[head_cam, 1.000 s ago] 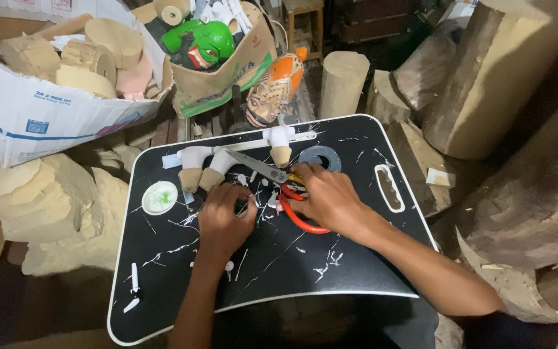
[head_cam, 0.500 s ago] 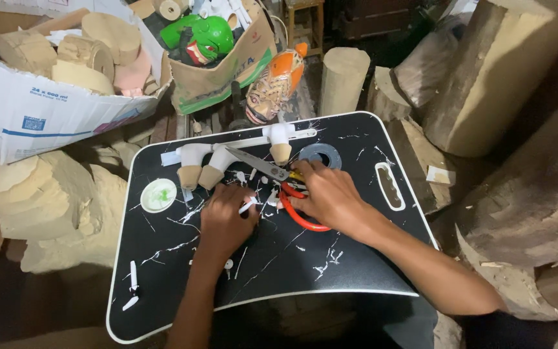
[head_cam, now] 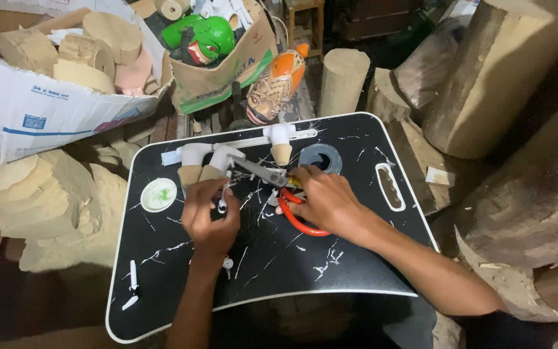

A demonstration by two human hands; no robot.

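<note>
My right hand (head_cam: 328, 201) grips red-handled shears (head_cam: 295, 216) whose grey blades (head_cam: 261, 170) point left over a black lap table (head_cam: 272, 258). My left hand (head_cam: 209, 213) pinches a small white piece (head_cam: 223, 205) just below the blade tips. Behind the hands lie white-capped wooden pegs (head_cam: 192, 161), another cone-shaped peg (head_cam: 280, 143) and a long white strip. A roll of dark tape (head_cam: 320, 158) sits right above my right hand.
A round white lid (head_cam: 159, 194) lies at the table's left, white scraps (head_cam: 133, 278) near its front left corner. A cardboard box (head_cam: 40, 97) of wooden blocks, a bag with green and orange carved masks (head_cam: 214, 39), and wood logs (head_cam: 485, 84) surround the table.
The view shifted slightly. My left hand has drawn a little nearer the blade tips; my right hand keeps hold of the shears.
</note>
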